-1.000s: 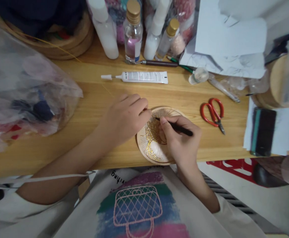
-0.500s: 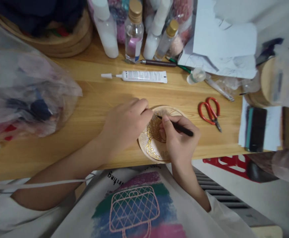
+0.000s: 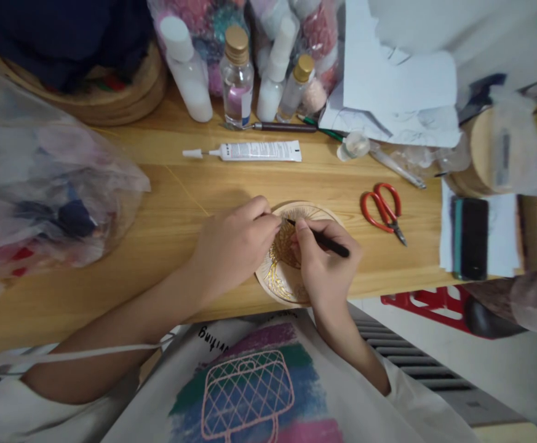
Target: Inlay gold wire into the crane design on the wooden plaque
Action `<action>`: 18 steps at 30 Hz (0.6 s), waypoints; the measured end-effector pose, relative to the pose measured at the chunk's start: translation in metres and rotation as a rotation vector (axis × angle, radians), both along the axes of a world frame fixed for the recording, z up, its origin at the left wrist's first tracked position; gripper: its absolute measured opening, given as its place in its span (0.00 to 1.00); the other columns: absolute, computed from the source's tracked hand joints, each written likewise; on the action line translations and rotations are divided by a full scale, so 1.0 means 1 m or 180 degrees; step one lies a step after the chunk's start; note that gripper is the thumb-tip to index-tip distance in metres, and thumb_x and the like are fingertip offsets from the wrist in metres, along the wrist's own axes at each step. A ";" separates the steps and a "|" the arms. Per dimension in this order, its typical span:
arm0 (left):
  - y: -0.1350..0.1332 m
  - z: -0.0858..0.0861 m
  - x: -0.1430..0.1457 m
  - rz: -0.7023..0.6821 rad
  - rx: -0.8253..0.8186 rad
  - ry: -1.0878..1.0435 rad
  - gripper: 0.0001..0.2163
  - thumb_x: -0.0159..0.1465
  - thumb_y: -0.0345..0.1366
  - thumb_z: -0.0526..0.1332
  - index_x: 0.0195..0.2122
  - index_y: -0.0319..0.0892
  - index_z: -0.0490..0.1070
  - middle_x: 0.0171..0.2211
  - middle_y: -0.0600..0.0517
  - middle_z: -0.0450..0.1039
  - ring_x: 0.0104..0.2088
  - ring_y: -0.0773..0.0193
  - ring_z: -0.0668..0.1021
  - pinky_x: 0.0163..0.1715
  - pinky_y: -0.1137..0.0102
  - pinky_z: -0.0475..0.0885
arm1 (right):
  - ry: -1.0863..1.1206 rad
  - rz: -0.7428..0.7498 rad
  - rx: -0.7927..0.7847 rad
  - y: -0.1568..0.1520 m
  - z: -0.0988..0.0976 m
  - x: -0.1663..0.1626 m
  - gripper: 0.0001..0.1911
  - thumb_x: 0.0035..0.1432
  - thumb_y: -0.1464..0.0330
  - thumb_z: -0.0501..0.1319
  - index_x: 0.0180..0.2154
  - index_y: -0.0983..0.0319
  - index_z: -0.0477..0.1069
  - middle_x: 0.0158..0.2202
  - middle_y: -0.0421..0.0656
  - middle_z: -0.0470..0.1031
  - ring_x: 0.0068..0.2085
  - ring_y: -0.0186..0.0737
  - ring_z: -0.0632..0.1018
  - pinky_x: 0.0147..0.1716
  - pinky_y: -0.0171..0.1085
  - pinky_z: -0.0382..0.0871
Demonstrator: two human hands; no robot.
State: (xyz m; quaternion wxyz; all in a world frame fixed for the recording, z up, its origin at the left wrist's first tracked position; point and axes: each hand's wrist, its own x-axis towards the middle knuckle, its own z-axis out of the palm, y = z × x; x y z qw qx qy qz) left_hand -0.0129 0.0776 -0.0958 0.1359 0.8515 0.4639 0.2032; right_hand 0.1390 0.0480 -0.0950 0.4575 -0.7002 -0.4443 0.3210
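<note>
A round pale wooden disc [image 3: 312,212] with raised gold wire linework [image 3: 275,280] lies near the table's front edge. My right hand [image 3: 326,264] rests over its right side, gripping slim black tweezers [image 3: 330,242] whose dark tip points left onto the disc. At the disc's left edge, my left hand [image 3: 235,246] is closed in a pinch beside that tip. A fine gold wire [image 3: 182,183] runs across the tabletop to the left hand and seems held in it; the fingertips hide its end.
Red-handled snips [image 3: 383,209] lie right of the disc. Behind are a white glue tube [image 3: 261,151], a dark pen-like tool [image 3: 282,127] and several bottles [image 3: 238,80]. A plastic bag [image 3: 65,184] fills the left; a phone [image 3: 473,239] lies on papers at right.
My view has shifted slightly, so the table things sit a little differently in frame. Both hands stay over the disc; the left fingertips and tweezer tip remain close together. More gold wire shows.
</note>
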 end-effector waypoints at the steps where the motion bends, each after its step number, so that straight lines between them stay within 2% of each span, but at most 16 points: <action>1: 0.000 0.000 0.001 0.0050 0.0050 0.0021 0.09 0.71 0.31 0.57 0.36 0.41 0.77 0.35 0.52 0.77 0.31 0.65 0.77 0.25 0.71 0.66 | 0.0006 -0.0003 0.0008 0.000 0.000 0.000 0.07 0.57 0.64 0.66 0.29 0.60 0.78 0.27 0.40 0.81 0.30 0.39 0.80 0.32 0.39 0.75; 12: 0.004 -0.004 0.002 0.0155 0.0399 0.0117 0.11 0.72 0.31 0.56 0.35 0.42 0.77 0.34 0.52 0.77 0.30 0.65 0.77 0.26 0.70 0.65 | 0.0160 -0.0045 0.0012 0.000 0.001 0.002 0.07 0.56 0.64 0.67 0.30 0.60 0.79 0.26 0.39 0.80 0.29 0.38 0.80 0.33 0.39 0.73; 18: 0.009 -0.007 0.000 0.0059 0.0400 0.0108 0.13 0.72 0.32 0.56 0.33 0.43 0.77 0.33 0.52 0.77 0.31 0.65 0.77 0.25 0.70 0.65 | 0.0200 0.0227 0.0153 -0.001 0.002 0.010 0.05 0.58 0.66 0.67 0.30 0.59 0.79 0.27 0.37 0.81 0.30 0.35 0.81 0.33 0.36 0.75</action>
